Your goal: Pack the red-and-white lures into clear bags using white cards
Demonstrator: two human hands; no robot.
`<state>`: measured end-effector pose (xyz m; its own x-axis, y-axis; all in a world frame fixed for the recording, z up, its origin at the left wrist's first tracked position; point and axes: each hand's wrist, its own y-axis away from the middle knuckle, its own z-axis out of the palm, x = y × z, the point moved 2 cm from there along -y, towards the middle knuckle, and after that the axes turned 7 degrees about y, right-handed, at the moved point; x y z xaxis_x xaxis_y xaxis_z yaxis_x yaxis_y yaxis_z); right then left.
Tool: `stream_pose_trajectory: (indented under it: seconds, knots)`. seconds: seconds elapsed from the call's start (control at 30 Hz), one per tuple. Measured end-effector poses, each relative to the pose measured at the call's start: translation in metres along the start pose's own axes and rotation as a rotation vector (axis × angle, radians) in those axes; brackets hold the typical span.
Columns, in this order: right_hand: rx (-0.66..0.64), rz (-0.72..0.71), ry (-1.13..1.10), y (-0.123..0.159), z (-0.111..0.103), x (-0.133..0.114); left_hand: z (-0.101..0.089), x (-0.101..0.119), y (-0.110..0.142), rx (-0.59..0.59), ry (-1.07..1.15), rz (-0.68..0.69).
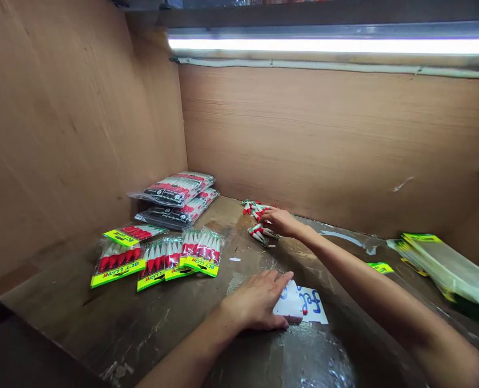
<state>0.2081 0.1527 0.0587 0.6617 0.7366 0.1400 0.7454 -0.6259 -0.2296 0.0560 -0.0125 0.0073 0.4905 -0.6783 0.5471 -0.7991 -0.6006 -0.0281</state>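
My left hand (259, 302) lies at the left side of a small white block (290, 303) with blue handwriting on top. Its fingers reach along the far side and the thumb along the near side. A flat white card (315, 306) with blue writing sticks out to the right of the block. Farther back, my right hand (282, 222) reaches into a small pile of red-and-white fishing lures (259, 235). Its fingers bend down and close among the lures, which partly hide the fingertips. More loose lures (247, 208) lie just beyond it.
Filled lure packets (201, 262) with yellow-green labels are spread at the left. Behind them, two large clear bags of lures (178, 188) are stacked. Flat clear bags with yellow-green headers (445, 264) lie at the right. Wooden walls (324, 134) close in the back and left.
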Motion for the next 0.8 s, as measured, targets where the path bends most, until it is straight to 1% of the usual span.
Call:
stream_pose_trajectory:
  seconds: [0.03, 0.07, 0.1, 0.13, 0.2, 0.23, 0.27, 0.3, 0.33, 0.37, 0.4, 0.43, 0.5, 0.57, 0.6, 0.63, 0.7, 0.8]
  knots:
    - [0.010, 0.024, -0.054, 0.010, -0.002, 0.000, 0.000, 0.000, 0.000, -0.001, 0.000, -0.003]
    - [0.015, 0.053, -0.170, 0.021, -0.003, -0.001, 0.000, 0.000, 0.000, -0.004, 0.001, -0.008]
    - [0.016, 0.092, -0.355, 0.035, -0.003, -0.003, -0.001, 0.000, 0.000, -0.008, 0.002, -0.014]
    - [0.013, 0.147, -0.598, 0.050, -0.002, -0.006, -0.001, 0.000, 0.000, -0.014, 0.003, -0.015]
    - [-0.006, 0.289, -1.160, 0.085, 0.001, -0.013, -0.001, -0.001, 0.000, -0.023, 0.001, -0.009]
    - [-0.014, 0.363, -1.387, 0.103, 0.002, -0.018, -0.001, -0.001, 0.000, -0.024, -0.001, -0.005]
    - [-0.018, 0.429, -1.542, 0.121, 0.003, -0.022, -0.001, -0.001, 0.000, -0.024, -0.003, -0.004]
    - [-0.018, 0.490, -1.641, 0.139, 0.003, -0.026, -0.002, -0.002, 0.000, -0.023, -0.004, -0.007]
    - [-0.013, 0.545, -1.689, 0.156, 0.003, -0.029, -0.002, -0.003, -0.001, -0.024, -0.003, -0.014]
    - [-0.008, 0.593, -1.689, 0.172, 0.003, -0.032, -0.002, -0.004, -0.001, -0.025, -0.001, -0.024]
    - [-0.008, 0.633, -1.642, 0.188, 0.002, -0.033, -0.002, -0.004, -0.002, -0.026, 0.002, -0.035]
    - [-0.026, 0.667, -1.558, 0.203, 0.001, -0.034, -0.002, -0.005, -0.003, -0.027, 0.007, -0.046]
    - [-0.103, 0.709, -1.338, 0.230, -0.001, -0.035, -0.003, -0.006, -0.004, -0.022, 0.019, -0.067]
    - [-0.182, 0.697, -1.136, 0.248, -0.002, -0.039, -0.003, -0.006, -0.005, -0.010, 0.026, -0.078]
    - [-0.204, 0.672, -1.055, 0.253, -0.003, -0.043, -0.003, -0.006, -0.005, -0.005, 0.025, -0.076]
    - [-0.203, 0.645, -0.984, 0.255, -0.003, -0.048, -0.003, -0.006, -0.006, 0.000, 0.022, -0.069]
    - [-0.144, 0.602, -0.858, 0.248, -0.002, -0.060, -0.003, -0.006, -0.006, 0.009, 0.011, -0.053]
    - [-0.005, 0.549, -0.703, 0.223, 0.004, -0.080, -0.003, -0.006, -0.006, 0.019, 0.008, -0.039]
